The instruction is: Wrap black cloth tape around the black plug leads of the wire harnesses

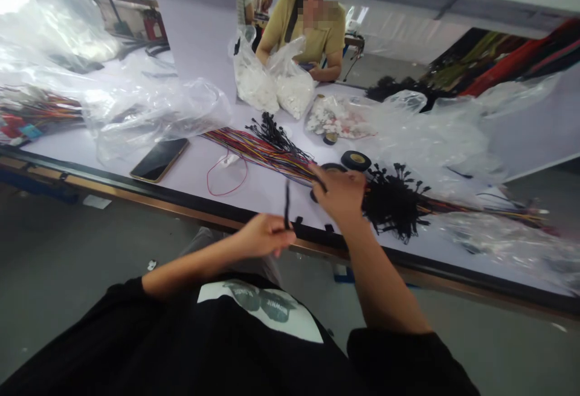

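Black strip (287, 200), slim, blurred, perhaps tape, in left fingers (283, 239).

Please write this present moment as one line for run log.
left hand: pinching black strip | right hand: at colored wire bundle, grip unclear | black tape roll: beyond right hand | phone: flat on bench

Bench materials and finishes, viewed from the room: glossy film over a smooth, pale worktop (267, 186).
Clear plastic bag (158, 109), far left: thin, wrinkled, highly reflective. Phone (159, 159), left: glossy, glass-like face. Wires (256, 148), centre: smooth, plastic-looking coating. Tape roll (356, 160), centre right: matt black. Connector bundle (394, 203), right: dull black, plastic-looking, rough in outline. Black strip (287, 200), near side: matt. Shirt (194, 348), nearest: matt black cloth, paler smooth print (296, 320). Floor (149, 221): smooth, dull grey.
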A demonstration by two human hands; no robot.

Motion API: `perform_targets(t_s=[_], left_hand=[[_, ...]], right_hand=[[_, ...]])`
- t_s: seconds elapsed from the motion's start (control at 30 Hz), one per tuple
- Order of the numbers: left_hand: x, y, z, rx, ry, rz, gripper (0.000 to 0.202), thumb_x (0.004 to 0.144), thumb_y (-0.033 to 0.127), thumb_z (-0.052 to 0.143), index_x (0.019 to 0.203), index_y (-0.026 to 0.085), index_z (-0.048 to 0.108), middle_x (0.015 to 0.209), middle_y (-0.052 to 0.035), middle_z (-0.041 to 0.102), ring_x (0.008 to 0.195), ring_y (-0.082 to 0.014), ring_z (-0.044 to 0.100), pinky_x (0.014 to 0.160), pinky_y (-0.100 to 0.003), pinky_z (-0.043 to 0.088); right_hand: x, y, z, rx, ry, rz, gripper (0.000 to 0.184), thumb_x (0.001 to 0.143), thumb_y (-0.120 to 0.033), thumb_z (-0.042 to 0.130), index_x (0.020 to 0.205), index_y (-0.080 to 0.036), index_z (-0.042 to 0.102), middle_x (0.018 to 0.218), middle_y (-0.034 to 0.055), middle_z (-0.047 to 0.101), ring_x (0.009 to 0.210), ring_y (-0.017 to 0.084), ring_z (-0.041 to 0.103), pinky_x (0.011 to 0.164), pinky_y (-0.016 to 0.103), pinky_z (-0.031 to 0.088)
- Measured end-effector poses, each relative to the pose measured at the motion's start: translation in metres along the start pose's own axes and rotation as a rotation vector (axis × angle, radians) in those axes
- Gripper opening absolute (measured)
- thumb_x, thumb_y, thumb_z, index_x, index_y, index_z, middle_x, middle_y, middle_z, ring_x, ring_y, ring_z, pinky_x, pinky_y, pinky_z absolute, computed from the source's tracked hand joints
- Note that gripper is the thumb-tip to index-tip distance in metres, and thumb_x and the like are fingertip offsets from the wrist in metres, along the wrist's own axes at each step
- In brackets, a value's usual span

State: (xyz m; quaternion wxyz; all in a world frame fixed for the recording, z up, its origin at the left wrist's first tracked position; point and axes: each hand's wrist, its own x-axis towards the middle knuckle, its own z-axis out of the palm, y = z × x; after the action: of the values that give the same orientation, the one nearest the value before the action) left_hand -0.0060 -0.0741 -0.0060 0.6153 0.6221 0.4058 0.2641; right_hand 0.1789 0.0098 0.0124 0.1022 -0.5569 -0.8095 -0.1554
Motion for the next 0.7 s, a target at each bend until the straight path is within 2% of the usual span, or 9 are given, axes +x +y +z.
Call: perform_targets(t_s=[0.1, 0.2, 0.27, 0.33, 0.4, 0.47, 0.5, 0.6, 0.7], left_hand=[[0.008, 0.002, -0.019, 0.075, 0.143, 0.023, 0.019, 0.077, 0.023, 0.050, 0.060, 0.014, 0.052, 0.044, 0.0040, 0.053, 0.045, -0.0067, 0.049, 0.053, -0.018, 0.038], [0.016, 0.003, -0.034, 0.184, 0.141, 0.068, 0.021, 0.077, 0.025, 0.051, 0.060, 0.013, 0.054, 0.045, 0.0035, 0.054, 0.046, -0.0069, 0.049, 0.054, -0.018, 0.037], [0.018, 0.004, -0.037, 0.270, 0.131, 0.061, 0.021, 0.078, 0.024, 0.051, 0.060, 0.014, 0.054, 0.046, 0.0039, 0.054, 0.046, -0.0069, 0.048, 0.053, -0.018, 0.036], [0.021, 0.005, -0.037, 0.370, 0.123, 0.032, 0.022, 0.079, 0.024, 0.049, 0.060, 0.014, 0.055, 0.046, 0.0038, 0.053, 0.046, -0.0075, 0.048, 0.052, -0.018, 0.035], [0.024, 0.007, -0.034, 0.499, 0.097, 0.024, 0.022, 0.080, 0.023, 0.049, 0.062, 0.014, 0.056, 0.047, 0.0026, 0.055, 0.047, -0.0089, 0.050, 0.052, -0.019, 0.035], [0.027, 0.009, -0.030, 0.644, 0.055, 0.065, 0.019, 0.079, 0.021, 0.051, 0.063, 0.014, 0.058, 0.054, -0.0002, 0.059, 0.053, -0.0110, 0.054, 0.054, -0.020, 0.036], [0.028, 0.010, -0.028, 0.706, 0.034, 0.094, 0.017, 0.078, 0.021, 0.052, 0.064, 0.014, 0.059, 0.059, -0.0018, 0.062, 0.057, -0.0121, 0.056, 0.056, -0.021, 0.037], [0.029, 0.009, -0.022, 0.749, 0.007, 0.117, 0.016, 0.079, 0.022, 0.054, 0.068, 0.014, 0.062, 0.065, -0.0031, 0.065, 0.061, -0.0134, 0.058, 0.057, -0.021, 0.037], [0.026, 0.004, -0.017, 0.735, 0.102, 0.074, 0.024, 0.083, 0.028, 0.048, 0.072, 0.014, 0.064, 0.062, -0.0029, 0.064, 0.058, -0.0127, 0.058, 0.056, -0.021, 0.038]], right_hand=[[0.000, 0.036, -0.014, 0.040, 0.134, 0.199, 0.042, 0.082, -0.030, 0.043, 0.120, -0.017, 0.053, 0.098, 0.0116, 0.066, 0.088, 0.025, 0.057, 0.085, 0.041, 0.030], [-0.006, 0.064, -0.018, 0.001, -0.010, 0.455, 0.040, 0.078, -0.029, 0.048, 0.114, -0.012, 0.056, 0.097, 0.0165, 0.065, 0.091, 0.031, 0.057, 0.085, 0.046, 0.032], [-0.012, 0.068, -0.015, -0.021, -0.086, 0.531, 0.034, 0.076, -0.028, 0.052, 0.104, -0.013, 0.061, 0.104, 0.0192, 0.063, 0.099, 0.036, 0.054, 0.086, 0.053, 0.031], [-0.019, 0.058, -0.012, 0.075, -0.042, 0.478, 0.029, 0.075, -0.027, 0.052, 0.100, -0.015, 0.063, 0.113, 0.0186, 0.060, 0.104, 0.035, 0.052, 0.088, 0.055, 0.032], [-0.026, 0.034, -0.011, 0.391, -0.021, 0.337, 0.034, 0.075, -0.028, 0.053, 0.107, -0.016, 0.060, 0.110, 0.0149, 0.062, 0.097, 0.027, 0.056, 0.085, 0.046, 0.040], [-0.033, 0.005, -0.013, 0.810, -0.133, 0.174, 0.047, 0.074, -0.031, 0.055, 0.119, -0.018, 0.052, 0.108, 0.0100, 0.063, 0.083, 0.019, 0.060, 0.078, 0.037, 0.046], [-0.036, -0.010, -0.015, 0.940, -0.172, 0.127, 0.047, 0.074, -0.032, 0.056, 0.118, -0.019, 0.052, 0.104, 0.0080, 0.065, 0.080, 0.017, 0.061, 0.075, 0.034, 0.047], [-0.041, -0.042, -0.017, 1.044, -0.147, 0.161, 0.022, 0.076, -0.036, 0.053, 0.087, -0.019, 0.062, 0.081, 0.0029, 0.067, 0.071, 0.015, 0.059, 0.069, 0.029, 0.046], [-0.041, -0.057, -0.013, 1.051, -0.035, 0.319, 0.023, 0.074, -0.040, 0.053, 0.065, -0.019, 0.056, 0.066, 0.0015, 0.064, 0.064, 0.015, 0.057, 0.063, 0.028, 0.044]])
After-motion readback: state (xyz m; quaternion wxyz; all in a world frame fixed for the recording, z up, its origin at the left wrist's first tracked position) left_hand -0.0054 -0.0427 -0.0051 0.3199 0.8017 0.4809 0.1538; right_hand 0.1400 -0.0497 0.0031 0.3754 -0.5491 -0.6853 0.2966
